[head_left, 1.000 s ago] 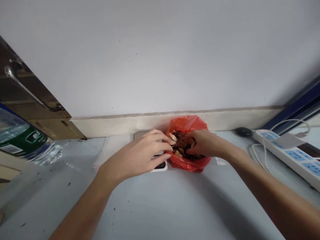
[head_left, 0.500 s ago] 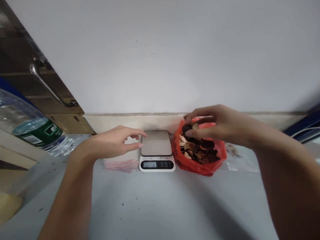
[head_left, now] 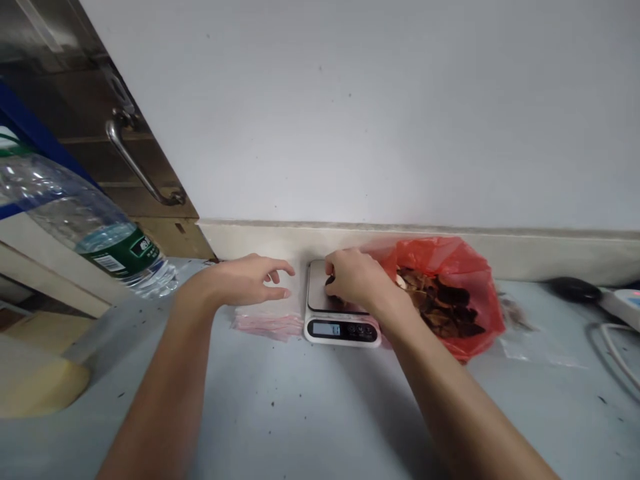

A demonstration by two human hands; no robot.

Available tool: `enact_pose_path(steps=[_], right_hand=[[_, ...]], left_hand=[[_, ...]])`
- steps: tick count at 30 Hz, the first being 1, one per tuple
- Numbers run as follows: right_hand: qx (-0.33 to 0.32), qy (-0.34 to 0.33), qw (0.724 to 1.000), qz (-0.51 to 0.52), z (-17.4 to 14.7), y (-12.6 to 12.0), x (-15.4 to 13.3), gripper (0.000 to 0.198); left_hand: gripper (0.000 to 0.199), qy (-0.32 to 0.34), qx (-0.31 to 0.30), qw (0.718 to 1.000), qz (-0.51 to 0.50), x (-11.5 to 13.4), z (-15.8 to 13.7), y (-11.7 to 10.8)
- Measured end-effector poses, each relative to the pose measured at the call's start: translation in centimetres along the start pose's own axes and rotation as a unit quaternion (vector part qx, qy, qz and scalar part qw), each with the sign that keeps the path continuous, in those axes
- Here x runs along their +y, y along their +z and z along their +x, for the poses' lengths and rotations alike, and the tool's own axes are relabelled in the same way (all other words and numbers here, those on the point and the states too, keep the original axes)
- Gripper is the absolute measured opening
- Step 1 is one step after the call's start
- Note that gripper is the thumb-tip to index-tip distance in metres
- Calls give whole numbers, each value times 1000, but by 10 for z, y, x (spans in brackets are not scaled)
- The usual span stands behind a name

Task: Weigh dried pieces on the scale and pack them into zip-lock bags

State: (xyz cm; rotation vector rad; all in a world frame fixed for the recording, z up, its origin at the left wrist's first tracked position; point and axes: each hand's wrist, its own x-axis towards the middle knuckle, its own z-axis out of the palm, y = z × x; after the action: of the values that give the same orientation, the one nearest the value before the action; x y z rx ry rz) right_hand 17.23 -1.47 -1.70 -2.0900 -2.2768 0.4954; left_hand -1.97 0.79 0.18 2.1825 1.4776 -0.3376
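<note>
My right hand [head_left: 357,277] is over the plate of a small white digital kitchen scale [head_left: 317,293], fingers closed around dark dried slices [head_left: 331,281]. The hand hides much of the plate, so I cannot tell whether the slices touch it. To the right of the scale stands an open red plastic bag [head_left: 447,248] holding many brown dried slices [head_left: 445,300], some with pale faces. Left of the scale hovers my left hand [head_left: 247,280], its fingers apart and nothing in them. Below it lies a stack of clear plastic bags with pink edges [head_left: 267,325].
A water bottle [head_left: 117,250] with a green label stands at the left, near a metal door handle [head_left: 140,170]. A yellowish object [head_left: 55,387] sits at the lower left. Right of the red bag are a small clear bag [head_left: 540,350], a black object [head_left: 575,290] and a white cable [head_left: 615,353].
My right hand has moved left from the red bag to the scale with dried slices in its fingers. The view has shifted right. My left hand stays beside the scale.
</note>
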Motion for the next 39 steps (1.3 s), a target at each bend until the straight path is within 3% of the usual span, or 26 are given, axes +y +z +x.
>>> enact_pose_path(steps=[4,11,17,21,26,33,39], right_hand=[[-13,-19,1000,16,-2,-4,6,22],[86,23,988,130,-20,-22,28,34],[120,26,983,137,-35,-36,44,31],[158,-2,975,154,-34,-36,45,20],[143,-95,960,222,-29,-28,38,8],[44,-245,941,230,-25,-16,29,30],[46,-243,934,257,-17,-7,20,27]], left_hand=[[60,1,2,1000,8,-2,3,1],[44,-11,-42,997,58,7,7,2],[32,-30,-40,998,43,7,13,8],[23,14,25,999,25,-1,6,2],[11,90,152,983,-49,0,-8,-9],[29,183,248,930,-202,16,-10,-6],[32,217,343,880,-247,19,-6,-3]])
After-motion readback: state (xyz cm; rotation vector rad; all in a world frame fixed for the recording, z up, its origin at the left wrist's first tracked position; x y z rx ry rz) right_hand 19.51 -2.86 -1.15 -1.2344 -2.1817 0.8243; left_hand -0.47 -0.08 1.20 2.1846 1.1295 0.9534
